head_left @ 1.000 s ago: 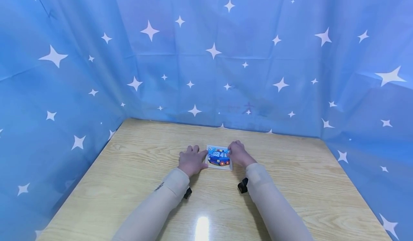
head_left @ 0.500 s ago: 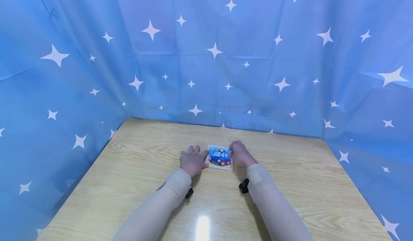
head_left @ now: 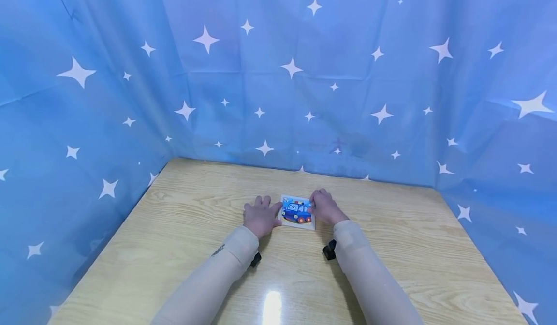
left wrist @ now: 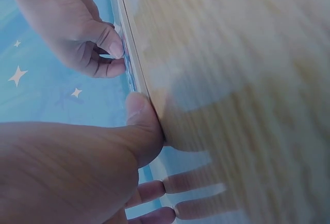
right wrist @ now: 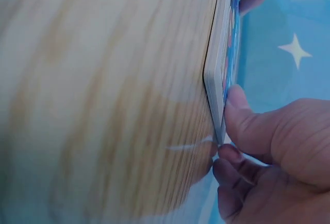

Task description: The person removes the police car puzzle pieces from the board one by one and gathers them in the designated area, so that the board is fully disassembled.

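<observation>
A small picture board (head_left: 297, 214) with a pale rim and a cartoon blue car on it lies flat on the table. At its left side my left hand (head_left: 259, 217) rests with spread fingers, the thumb and index finger touching the edge. In the left wrist view, the left thumb (left wrist: 142, 118) presses against the near corner. My right hand (head_left: 326, 207) grips the right side of the board; its thumb (right wrist: 240, 105) lies on the picture's edge in the right wrist view, with curled fingers beside the rim. Those fingers partly hide the picture's right side.
The wood-grain table (head_left: 196, 209) surrounds the board. A blue curtain (head_left: 287, 97) with white stars hangs behind the table and along both sides. A black wrist device (head_left: 329, 250) shows under the right sleeve. Light glares on the table's near part.
The view shifts slightly. Both hands stay at the board's two sides, and the board keeps its place between them.
</observation>
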A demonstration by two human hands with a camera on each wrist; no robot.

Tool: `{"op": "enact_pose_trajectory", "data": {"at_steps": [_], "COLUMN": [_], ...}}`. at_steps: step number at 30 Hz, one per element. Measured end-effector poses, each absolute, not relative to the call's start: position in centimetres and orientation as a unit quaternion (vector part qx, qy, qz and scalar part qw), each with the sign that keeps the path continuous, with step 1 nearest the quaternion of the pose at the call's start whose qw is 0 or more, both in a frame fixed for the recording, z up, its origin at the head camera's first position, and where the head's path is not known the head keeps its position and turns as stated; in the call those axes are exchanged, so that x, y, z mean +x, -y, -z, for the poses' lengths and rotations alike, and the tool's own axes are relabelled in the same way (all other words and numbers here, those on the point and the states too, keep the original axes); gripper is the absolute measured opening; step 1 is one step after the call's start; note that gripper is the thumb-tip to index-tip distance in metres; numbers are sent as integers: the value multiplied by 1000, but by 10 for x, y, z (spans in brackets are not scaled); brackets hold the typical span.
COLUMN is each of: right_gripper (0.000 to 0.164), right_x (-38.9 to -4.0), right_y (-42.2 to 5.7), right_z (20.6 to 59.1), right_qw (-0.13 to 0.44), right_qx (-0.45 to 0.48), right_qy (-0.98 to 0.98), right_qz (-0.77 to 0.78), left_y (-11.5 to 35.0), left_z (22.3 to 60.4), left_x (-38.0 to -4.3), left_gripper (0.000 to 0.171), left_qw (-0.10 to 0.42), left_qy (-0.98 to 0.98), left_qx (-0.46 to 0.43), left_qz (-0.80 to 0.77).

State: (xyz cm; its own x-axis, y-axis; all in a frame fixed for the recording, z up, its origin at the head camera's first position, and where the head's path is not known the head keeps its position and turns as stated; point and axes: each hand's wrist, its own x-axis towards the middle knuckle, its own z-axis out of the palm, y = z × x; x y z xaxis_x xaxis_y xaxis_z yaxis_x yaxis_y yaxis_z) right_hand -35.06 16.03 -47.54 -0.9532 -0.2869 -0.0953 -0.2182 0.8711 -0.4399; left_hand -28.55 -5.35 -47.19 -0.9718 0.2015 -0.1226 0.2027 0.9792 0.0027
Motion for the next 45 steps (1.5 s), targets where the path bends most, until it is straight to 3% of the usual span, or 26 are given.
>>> {"op": "enact_pose_trajectory", "data": {"at_steps": [14,28,41,45], "right_gripper": [17,12,37,35], "right_x": [-351,-347,-349,-350], "right_y": [-162,-166,-175,-173], "right_z": [472,476,479,477], "right_qw": [74,116,101,108], "right_qx": [-131,-129,-162,-166], "right_qy": [-961,-959,-948,-948], "right_qz": [230,226,255,248], "left_y": [50,48,51,51], "left_z": [473,478,480,479], "left_x": [-289,-287,-288,-287], "left_gripper": [63,61,63,62], "left_qw": [59,55,61,57], "left_qy": [-993,-994,-993,-994], "left_qx": [97,97,96,96], "left_qz": [13,21,24,19]}}
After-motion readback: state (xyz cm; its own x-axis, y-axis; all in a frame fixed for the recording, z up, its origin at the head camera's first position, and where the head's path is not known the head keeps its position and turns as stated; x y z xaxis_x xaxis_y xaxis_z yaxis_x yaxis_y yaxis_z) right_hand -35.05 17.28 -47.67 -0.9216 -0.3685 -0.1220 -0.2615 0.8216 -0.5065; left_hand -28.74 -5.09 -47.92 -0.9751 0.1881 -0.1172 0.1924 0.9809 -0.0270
